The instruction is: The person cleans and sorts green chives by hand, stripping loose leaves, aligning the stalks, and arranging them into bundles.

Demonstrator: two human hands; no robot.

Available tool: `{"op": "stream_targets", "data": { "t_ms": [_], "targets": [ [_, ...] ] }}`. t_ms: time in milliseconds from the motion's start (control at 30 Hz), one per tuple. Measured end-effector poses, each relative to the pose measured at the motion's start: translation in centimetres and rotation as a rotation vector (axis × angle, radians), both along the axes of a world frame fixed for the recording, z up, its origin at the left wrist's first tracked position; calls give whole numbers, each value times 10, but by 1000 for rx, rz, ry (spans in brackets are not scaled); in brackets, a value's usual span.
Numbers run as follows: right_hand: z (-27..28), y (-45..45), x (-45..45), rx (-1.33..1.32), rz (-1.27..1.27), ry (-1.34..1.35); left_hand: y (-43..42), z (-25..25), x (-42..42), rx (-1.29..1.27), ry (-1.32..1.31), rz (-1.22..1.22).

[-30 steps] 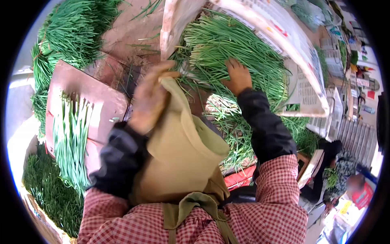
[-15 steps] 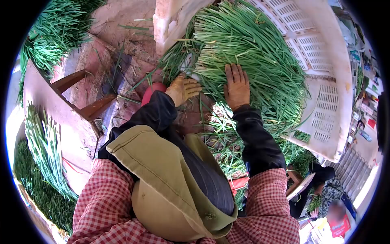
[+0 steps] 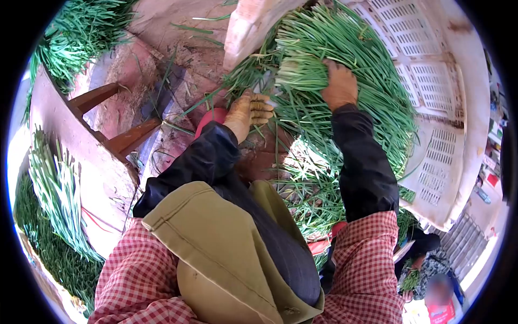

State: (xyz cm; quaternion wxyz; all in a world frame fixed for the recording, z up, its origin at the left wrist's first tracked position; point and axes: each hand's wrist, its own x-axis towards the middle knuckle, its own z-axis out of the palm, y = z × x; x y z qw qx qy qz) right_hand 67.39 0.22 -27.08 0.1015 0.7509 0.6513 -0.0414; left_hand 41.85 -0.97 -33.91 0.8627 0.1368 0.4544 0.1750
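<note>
Right hand (image 3: pixel 340 85): knuckles bent, fingers curled down among the green stems (image 3: pixel 372 92), tips out of sight. I cannot tell how much it has hold of. Left hand (image 3: pixel 249 114): fingers extended and slightly parted, nothing seen in its grasp; it sits beside the pale stem ends.

Position: the stems lie as a thick sheaf inside a white crate (image 3: pixel 440 178), tipped so that its mouth faces the person. Pale butts (image 3: pixel 302 75) point left, blades run right and downward.

Handling, my judgement: this looks like gathering. Best to work the right fingers fully under a layer before closing, keep the grip light so blades don't crease, and use the left palm as a stop to keep the butts even.

Edges: the crate's near corner (image 3: pixel 236 46) juts out just above the left hand; the slotted wall curves round the right side, so a sideways pull would drag blades on it. More room towards the lap, over loose cuttings (image 3: pixel 313 183). Well left, a board (image 3: pixel 89 140) with two wooden legs points them inward, towards the left forearm.
</note>
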Motion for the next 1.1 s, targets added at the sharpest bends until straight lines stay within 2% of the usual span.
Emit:
{"op": "stream_targets", "data": {
  "t_ms": [67, 100, 133, 233, 267, 367, 433, 500, 533, 567, 600, 667, 700, 733, 767, 800, 833, 933, 1067, 1100],
  "targets": [
    [6, -3, 11, 72, -102, 218, 4, 5, 3, 38, 86, 19],
    [13, -7, 17, 138, -71, 295, 5, 4, 4, 49, 76, 27],
    [23, -12, 23, 135, -65, 290, 5, 5, 7, 47, 70, 33],
    [41, -27, 32, 290, -302, 704, 5, 10, 14, 40, -38, 88],
    [42, -34, 37, 285, -299, 702, 4, 11, 22, 10, -121, 123],
    [32, -51, 46, 440, -412, 917, 4, 17, 48, -19, -270, 192],
    [27, -54, 44, 408, -415, 1001, 6, 19, 62, -22, -423, 278],
    [31, -59, 34, 356, -431, 1200, 13, 31, 84, -112, -385, 365],
    [29, -62, 31, 354, -436, 1193, 18, 32, 92, -197, -341, 447],
    [27, -65, 30, 382, -153, 792, 17, -17, 105, -202, -561, 512],
    [26, -68, 28, 391, 121, 384, 17, -34, 105, -210, -564, 510],
    [24, -73, 25, 309, 105, 410, 16, -63, 96, -247, -833, 247],
    [23, -75, 24, 240, 97, 377, 6, -83, 109, 118, -585, 294],
    [23, -75, 22, 173, 89, 344, 5, -64, 114, 426, -236, 312],
    [24, -75, 21, 147, 90, 336, 3, -46, 110, 82, -113, 394],
    [24, -73, 19, 148, 89, 339, 3, -8, 98, -264, 15, 467],
    [25, -69, 17, 94, 71, 328, -1, 3, 89, -207, 104, 372],
    [33, -58, 10, 17, 52, 294, -3, -13, 69, -347, 7, 311],
    [40, -35, 8, -80, 15, 215, -4, -22, 74, -300, 75, 251],
    [34, -27, 10, -160, 58, 125, -4, -26, 72, -300, 80, 245]
  ]
}}
